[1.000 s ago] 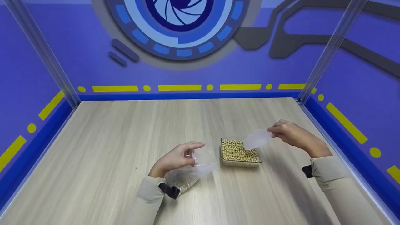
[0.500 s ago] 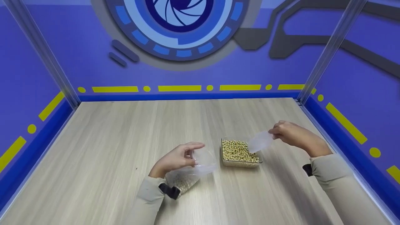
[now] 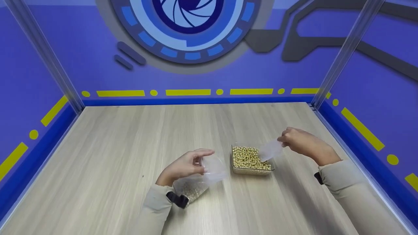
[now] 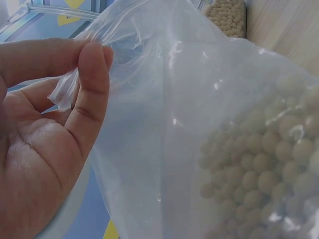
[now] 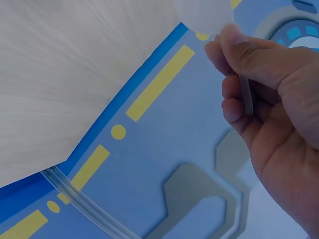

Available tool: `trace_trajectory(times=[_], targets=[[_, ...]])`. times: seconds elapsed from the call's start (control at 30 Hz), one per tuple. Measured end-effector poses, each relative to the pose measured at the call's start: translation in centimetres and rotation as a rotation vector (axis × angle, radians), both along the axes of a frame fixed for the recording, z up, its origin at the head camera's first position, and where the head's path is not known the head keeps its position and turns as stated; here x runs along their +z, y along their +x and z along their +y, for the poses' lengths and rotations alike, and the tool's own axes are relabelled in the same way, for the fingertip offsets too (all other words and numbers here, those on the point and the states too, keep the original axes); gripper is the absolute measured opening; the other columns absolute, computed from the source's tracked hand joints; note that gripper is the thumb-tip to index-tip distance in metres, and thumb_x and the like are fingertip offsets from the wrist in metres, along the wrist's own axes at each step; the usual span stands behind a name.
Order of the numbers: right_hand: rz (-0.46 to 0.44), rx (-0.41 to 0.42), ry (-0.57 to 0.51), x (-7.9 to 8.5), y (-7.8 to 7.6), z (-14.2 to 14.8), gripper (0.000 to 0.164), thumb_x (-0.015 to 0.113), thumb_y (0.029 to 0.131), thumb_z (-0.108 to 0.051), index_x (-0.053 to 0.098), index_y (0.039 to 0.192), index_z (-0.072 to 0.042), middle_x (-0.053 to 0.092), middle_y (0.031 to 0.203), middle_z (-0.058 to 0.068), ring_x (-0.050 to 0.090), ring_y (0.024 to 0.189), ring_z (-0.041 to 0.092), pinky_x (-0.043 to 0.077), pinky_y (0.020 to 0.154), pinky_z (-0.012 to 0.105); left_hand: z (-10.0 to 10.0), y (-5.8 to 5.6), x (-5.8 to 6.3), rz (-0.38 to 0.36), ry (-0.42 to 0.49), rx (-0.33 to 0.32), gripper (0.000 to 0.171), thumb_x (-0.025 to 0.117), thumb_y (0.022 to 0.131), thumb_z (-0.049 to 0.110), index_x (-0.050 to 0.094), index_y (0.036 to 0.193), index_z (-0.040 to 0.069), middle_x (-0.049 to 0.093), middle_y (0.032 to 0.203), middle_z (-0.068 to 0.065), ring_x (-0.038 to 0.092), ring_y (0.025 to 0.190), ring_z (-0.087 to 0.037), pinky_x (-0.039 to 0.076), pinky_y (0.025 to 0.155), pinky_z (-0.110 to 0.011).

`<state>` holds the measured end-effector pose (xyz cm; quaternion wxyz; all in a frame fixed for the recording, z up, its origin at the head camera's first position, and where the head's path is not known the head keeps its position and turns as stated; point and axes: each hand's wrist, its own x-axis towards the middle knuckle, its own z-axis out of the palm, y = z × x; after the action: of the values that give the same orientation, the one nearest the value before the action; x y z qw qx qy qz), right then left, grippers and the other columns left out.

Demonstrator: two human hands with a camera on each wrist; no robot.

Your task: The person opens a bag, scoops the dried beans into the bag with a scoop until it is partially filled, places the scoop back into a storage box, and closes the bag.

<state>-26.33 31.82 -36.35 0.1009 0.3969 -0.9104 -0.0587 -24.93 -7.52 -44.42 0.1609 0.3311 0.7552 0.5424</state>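
A clear zip bag (image 3: 214, 170) with pale round dried peas (image 4: 264, 169) in it leans under my left hand (image 3: 183, 167). In the left wrist view the thumb and fingers pinch the bag's top edge, and its mouth is spread. My right hand (image 3: 302, 143) holds a translucent white scoop (image 3: 270, 151) by its thin handle, which shows between the fingers in the right wrist view. The scoop's bowl tips down at the right side of a clear rectangular container (image 3: 251, 171). Yellow-green dried peas (image 3: 247, 156) fill that container; whether the scoop carries any cannot be seen.
Everything stands on a wood-grain table (image 3: 130, 140). Blue printed panels (image 3: 196, 80) border it at the back and both sides, with metal posts (image 3: 346, 55) at the corners. A tiny dark speck (image 3: 142, 176) lies left of the left hand.
The scoop has drawn back from over the peas to the container's right side, then tipped lower as the right hand shifted slightly left. The left hand and the bag have barely moved.
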Motion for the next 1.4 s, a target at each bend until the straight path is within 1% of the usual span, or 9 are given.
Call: trace_trajectory(times=[0.13,0.27,0.47,0.63,0.8,1.07,1.27,1.4], targets=[[0.033,0.0,0.031,-0.3,0.0,-0.5,0.011,0.074,0.074,0.005,0.071,0.077,-0.005,0.064,0.069,0.006,0.058,0.068,0.019,0.051,0.059,0.03,0.0,0.0,0.0,-0.001,0.0,0.001,0.063,0.063,0.08,-0.006,0.045,0.14,-0.002,0.046,0.142,-0.021,0.046,0.074,-0.007,0.042,0.063,-0.016],[0.044,0.004,0.023,-0.8,-0.1,-0.7,0.011,0.074,0.073,0.005,0.071,0.077,-0.005,0.065,0.07,0.007,0.059,0.069,0.02,0.052,0.06,0.03,0.0,0.0,0.0,-0.004,-0.001,0.004,0.063,0.064,0.08,-0.005,0.046,0.14,-0.002,0.046,0.141,-0.021,0.046,0.075,-0.007,0.042,0.064,-0.016],[0.029,0.022,-0.003,-1.8,-0.3,-0.9,0.011,0.075,0.073,0.005,0.072,0.08,-0.003,0.067,0.074,0.008,0.061,0.07,0.02,0.054,0.062,0.031,0.1,0.0,0.0,-0.014,-0.002,0.001,0.063,0.062,0.08,-0.006,0.045,0.141,-0.002,0.045,0.141,-0.022,0.048,0.075,-0.008,0.045,0.063,-0.016],[0.008,0.01,-0.007,-2.4,-0.5,-1.0,0.01,0.074,0.075,0.005,0.072,0.08,-0.003,0.067,0.073,0.007,0.059,0.069,0.02,0.053,0.061,0.031,0.1,0.1,0.1,-0.019,-0.001,-0.003,0.062,0.061,0.08,-0.006,0.046,0.141,-0.001,0.045,0.143,-0.019,0.048,0.075,-0.007,0.045,0.063,-0.016],[-0.034,-0.002,-0.055,-2.9,-0.6,-0.9,0.01,0.073,0.076,0.005,0.072,0.082,-0.002,0.066,0.073,0.007,0.059,0.069,0.02,0.052,0.06,0.032,0.0,0.1,0.2,-0.006,0.001,0.001,0.062,0.061,0.08,-0.006,0.046,0.14,-0.003,0.045,0.144,-0.019,0.049,0.075,-0.006,0.044,0.063,-0.015],[-0.059,0.003,-0.15,-3.8,-0.7,-0.7,0.017,0.071,0.075,0.009,0.074,0.091,0.002,0.068,0.078,0.01,0.061,0.073,0.022,0.054,0.063,0.034,0.0,0.0,0.1,0.0,-0.011,0.011,0.063,0.062,0.079,-0.006,0.048,0.14,0.001,0.047,0.142,-0.017,0.046,0.075,-0.007,0.043,0.063,-0.016],[-0.095,0.009,-0.217,-4.7,-0.9,-0.5,0.017,0.069,0.077,0.01,0.073,0.092,0.002,0.067,0.077,0.009,0.059,0.072,0.021,0.052,0.062,0.033,0.0,0.0,0.1,0.001,-0.005,0.006,0.063,0.061,0.078,-0.007,0.047,0.14,0.0,0.046,0.143,-0.018,0.047,0.076,-0.007,0.043,0.064,-0.016],[-0.131,-0.001,-0.26,-5.3,-1.1,-0.2,0.02,0.069,0.078,0.009,0.073,0.097,0.005,0.07,0.084,0.011,0.062,0.077,0.024,0.055,0.065,0.036,-0.1,0.0,0.0,0.008,-0.009,0.008,0.062,0.063,0.079,-0.006,0.048,0.139,-0.001,0.045,0.144,-0.018,0.047,0.076,-0.007,0.044,0.065,-0.016]])
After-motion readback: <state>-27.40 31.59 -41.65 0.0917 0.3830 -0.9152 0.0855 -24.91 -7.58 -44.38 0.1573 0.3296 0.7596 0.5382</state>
